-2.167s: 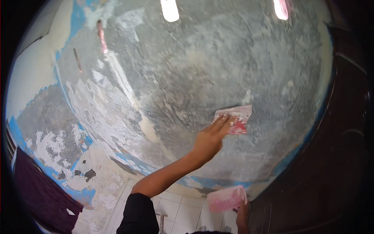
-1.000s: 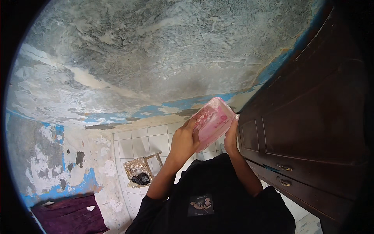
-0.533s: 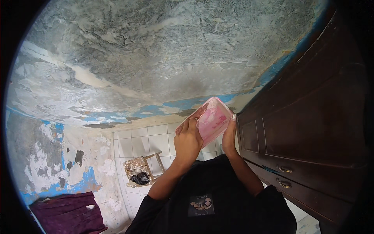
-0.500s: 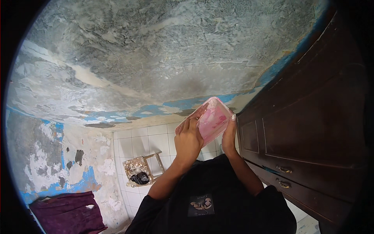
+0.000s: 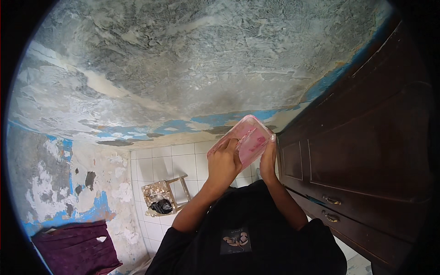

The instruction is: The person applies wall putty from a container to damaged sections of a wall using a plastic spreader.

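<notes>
A shallow pink plastic tray [image 5: 253, 149], smeared with whitish paste and darker pink patches, is held tilted in front of my chest. My right hand [image 5: 269, 158] grips its right edge, thumb along the rim with white paste on its tip. My left hand [image 5: 223, 164] lies over the tray's left side with its fingers curled down inside. A thin pale line runs from those fingertips across the tray floor; whether it is a tool's edge or a ridge of paste cannot be made out. Whatever the left fingers hold is hidden beneath them.
Ahead rises a grey, patchily plastered wall [image 5: 197, 68] with blue paint remnants. A dark wooden cabinet [image 5: 362, 151] stands close on the right. Left, a paint-spattered wooden stool [image 5: 156, 190] bearing a black plastic bag [image 5: 161, 206] stands on white tiles; a purple cloth [image 5: 75, 250] hangs beyond.
My left hand has shifted slightly right and down over the tray. Across the tray floor, the broad pale smear now shows as a thin line. The right hand keeps its grip.
</notes>
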